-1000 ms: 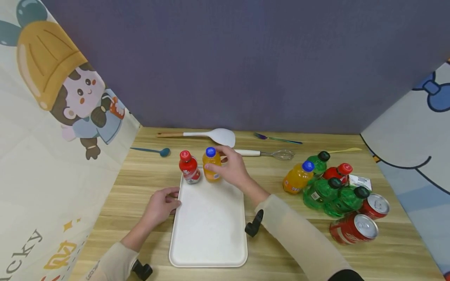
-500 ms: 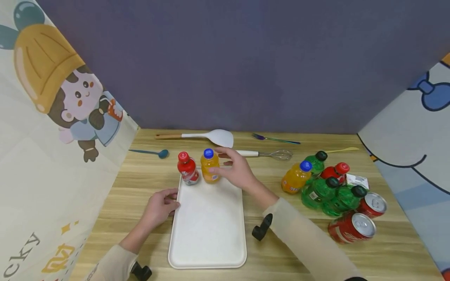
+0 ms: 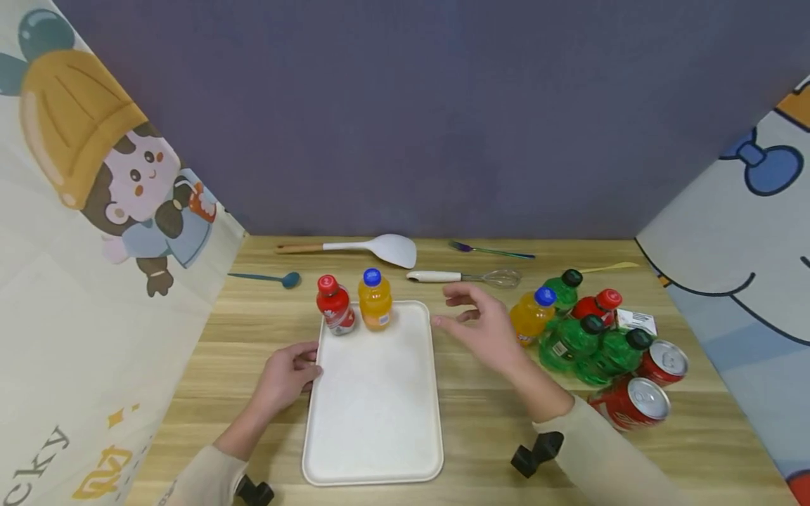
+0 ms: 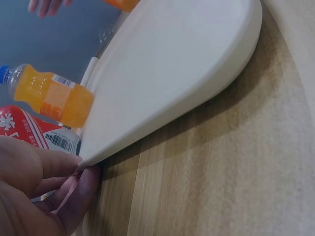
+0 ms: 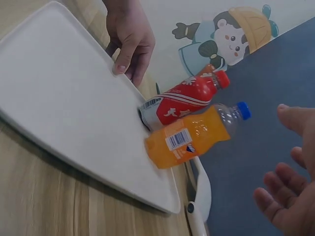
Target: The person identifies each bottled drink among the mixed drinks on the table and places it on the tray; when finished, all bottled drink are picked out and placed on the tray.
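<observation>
A white tray [image 3: 373,422] lies on the wooden table. At its far end a red bottle [image 3: 334,309] and an orange bottle with a blue cap [image 3: 375,306] stand side by side. My left hand [image 3: 291,369] pinches the tray's left rim, thumb on top. My right hand [image 3: 481,327] hovers open and empty, between the tray's far right corner and a second orange bottle [image 3: 530,318]. The left wrist view shows the tray [image 4: 167,64], orange bottle [image 4: 54,98] and red bottle [image 4: 29,130]. The right wrist view shows the tray [image 5: 59,108], both bottles [image 5: 192,137] and my left hand [image 5: 129,34].
Right of the tray lie several green bottles [image 3: 569,344], a red bottle [image 3: 595,306] and two red cans [image 3: 629,404]. Along the back lie a white spatula [image 3: 380,246], a whisk [image 3: 468,277], a teal spoon [image 3: 272,278] and a fork [image 3: 490,249]. Printed cloth walls stand left and right.
My right hand let go of the orange bottle on the tray and moved right, toward the cluster of bottles. The left hand stayed on the tray rim.
</observation>
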Action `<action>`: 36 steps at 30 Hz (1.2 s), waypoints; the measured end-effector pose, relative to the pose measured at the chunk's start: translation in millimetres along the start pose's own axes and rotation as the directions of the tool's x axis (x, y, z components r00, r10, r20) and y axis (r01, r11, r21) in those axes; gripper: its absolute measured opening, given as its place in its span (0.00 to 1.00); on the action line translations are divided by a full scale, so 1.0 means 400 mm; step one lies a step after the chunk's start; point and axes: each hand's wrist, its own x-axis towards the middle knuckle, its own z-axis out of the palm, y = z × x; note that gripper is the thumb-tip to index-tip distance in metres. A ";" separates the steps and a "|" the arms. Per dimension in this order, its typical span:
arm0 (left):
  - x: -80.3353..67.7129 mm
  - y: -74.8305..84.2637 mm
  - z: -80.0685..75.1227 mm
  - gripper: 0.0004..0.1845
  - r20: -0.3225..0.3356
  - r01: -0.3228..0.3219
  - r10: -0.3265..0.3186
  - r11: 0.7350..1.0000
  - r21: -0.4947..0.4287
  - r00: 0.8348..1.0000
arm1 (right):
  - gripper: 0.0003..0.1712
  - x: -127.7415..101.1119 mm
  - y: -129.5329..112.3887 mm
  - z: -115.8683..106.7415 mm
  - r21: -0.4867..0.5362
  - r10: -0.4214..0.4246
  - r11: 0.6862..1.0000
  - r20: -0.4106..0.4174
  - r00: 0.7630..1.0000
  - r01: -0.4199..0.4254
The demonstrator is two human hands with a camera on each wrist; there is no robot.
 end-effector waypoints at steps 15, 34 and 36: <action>0.008 -0.006 0.000 0.28 0.002 0.004 -0.004 1.000 0.012 1.000 | 0.28 -0.119 -0.020 -0.191 -0.325 -0.095 0.945 -0.196 0.976 0.026; 0.004 -0.010 0.000 0.28 0.008 0.011 -0.011 1.000 0.019 1.000 | 0.42 -0.110 -0.010 -0.351 -0.596 -0.007 0.800 -0.128 0.992 -0.071; 0.005 -0.011 0.000 0.28 0.007 0.010 -0.010 1.000 0.017 1.000 | 0.43 -0.099 -0.004 -0.357 -0.609 0.015 0.790 -0.093 0.996 -0.069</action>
